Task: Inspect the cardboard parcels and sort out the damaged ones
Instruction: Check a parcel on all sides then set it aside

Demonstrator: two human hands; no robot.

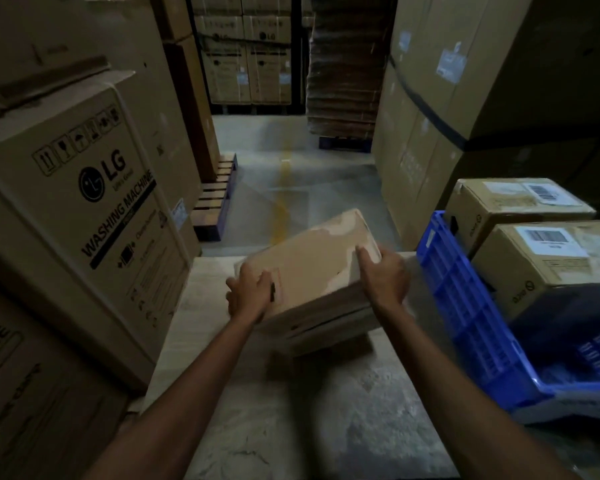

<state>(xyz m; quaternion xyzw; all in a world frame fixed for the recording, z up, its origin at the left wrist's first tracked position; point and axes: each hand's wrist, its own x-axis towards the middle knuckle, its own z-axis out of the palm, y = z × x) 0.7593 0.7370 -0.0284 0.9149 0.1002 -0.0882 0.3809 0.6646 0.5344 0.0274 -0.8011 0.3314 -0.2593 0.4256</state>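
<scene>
A small cardboard parcel (309, 268) is held tilted above a pale work surface (229, 393) in the middle of the view. Its top face shows torn, peeled patches where the outer paper layer is gone. My left hand (250, 294) grips its near left corner, fingers curled over the edge. My right hand (383, 271) grips the right edge, thumb on top. Two more cardboard parcels (520, 206) (551, 261) with white barcode labels sit at the right.
A blue plastic crate (465, 306) stands right of the surface, beside the labelled parcels. Large washing machine cartons (84, 209) are stacked on the left. Tall cartons (440, 98) rise on the right. An aisle of grey floor (291, 174) with a yellow line runs ahead, a pallet (215, 199) at its left.
</scene>
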